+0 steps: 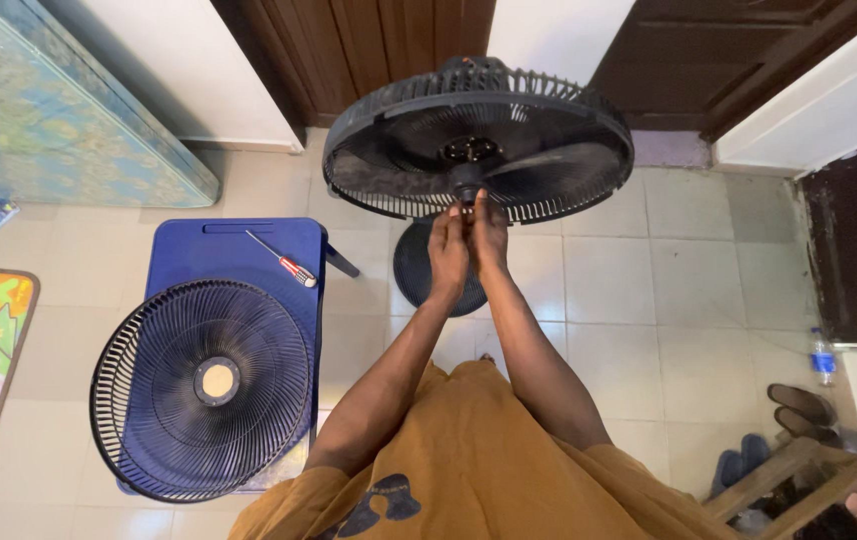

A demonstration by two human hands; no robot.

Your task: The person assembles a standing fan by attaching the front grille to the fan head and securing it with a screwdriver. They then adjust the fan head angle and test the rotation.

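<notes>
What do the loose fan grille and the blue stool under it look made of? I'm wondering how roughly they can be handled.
The loose grille looks like dark metal wire: thin, evenly spaced ribs with a faint sheen, though moulded plastic is possible. The blue stool looks like moulded plastic: uniform colour, rounded edges, smooth semi-gloss top.

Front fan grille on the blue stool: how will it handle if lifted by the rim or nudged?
The front grille is thin open ribs, so probably light and a bit springy at the rim. It overhangs the blue stool on the near-left side, so a push there could tip it off. Being round, it may roll if it lands on edge.
</notes>
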